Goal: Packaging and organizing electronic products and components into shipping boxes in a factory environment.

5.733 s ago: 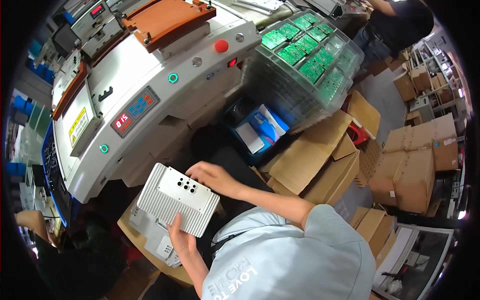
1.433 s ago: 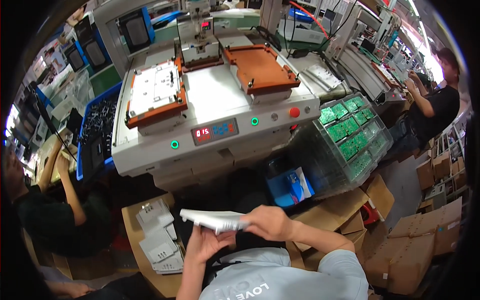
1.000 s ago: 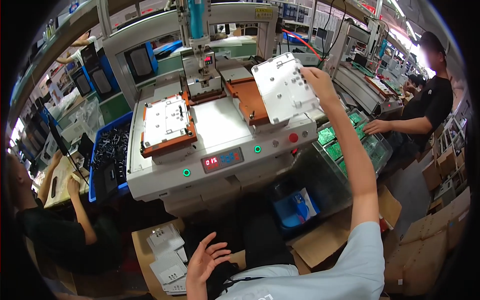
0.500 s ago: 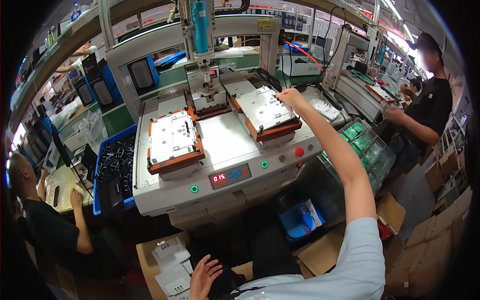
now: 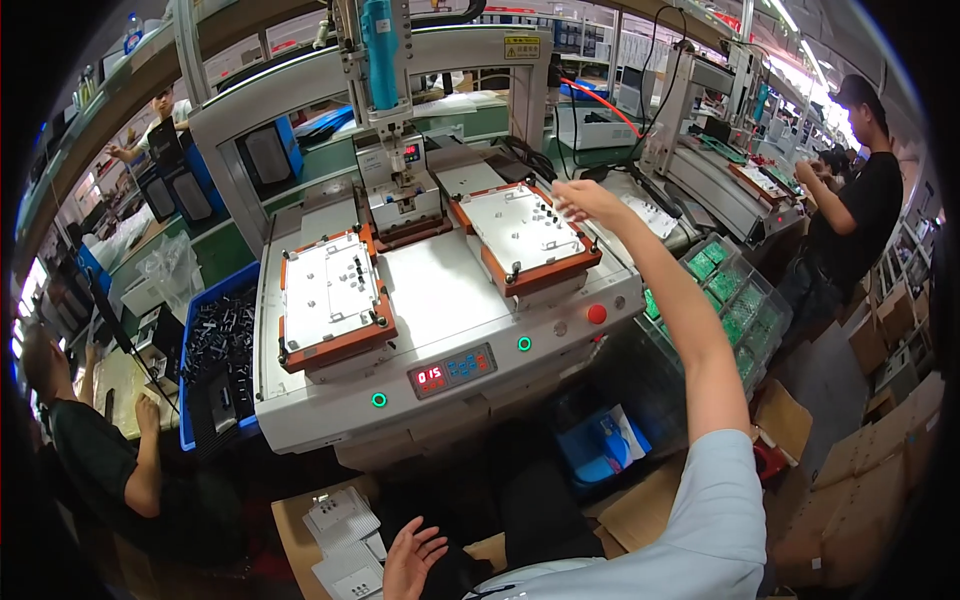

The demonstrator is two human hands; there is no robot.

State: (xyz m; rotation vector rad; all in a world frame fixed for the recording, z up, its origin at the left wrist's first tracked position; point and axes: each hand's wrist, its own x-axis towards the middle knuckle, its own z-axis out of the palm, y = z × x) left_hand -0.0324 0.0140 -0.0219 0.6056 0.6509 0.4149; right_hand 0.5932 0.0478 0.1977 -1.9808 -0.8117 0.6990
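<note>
My right hand (image 5: 582,200) is stretched out over the white machine (image 5: 440,330), fingers apart and empty, just right of a white panel (image 5: 522,226) lying in the right orange fixture (image 5: 545,272). A second white panel (image 5: 326,287) lies in the left orange fixture (image 5: 340,345). My left hand (image 5: 410,556) hangs low by my lap with spread fingers, holding nothing, next to a stack of white panels (image 5: 343,536) on a cardboard box (image 5: 292,520). A blue screwdriver head (image 5: 381,50) stands above the back of the machine.
A blue bin of dark parts (image 5: 222,355) stands left of the machine. A clear rack of green circuit boards (image 5: 722,300) and cardboard boxes (image 5: 880,470) are at the right. One person sits at the lower left (image 5: 100,450); another stands at the right (image 5: 850,210).
I lifted a white panel from my lap with my right hand, set it into the right orange fixture and let go. My left hand dropped low and empty.
</note>
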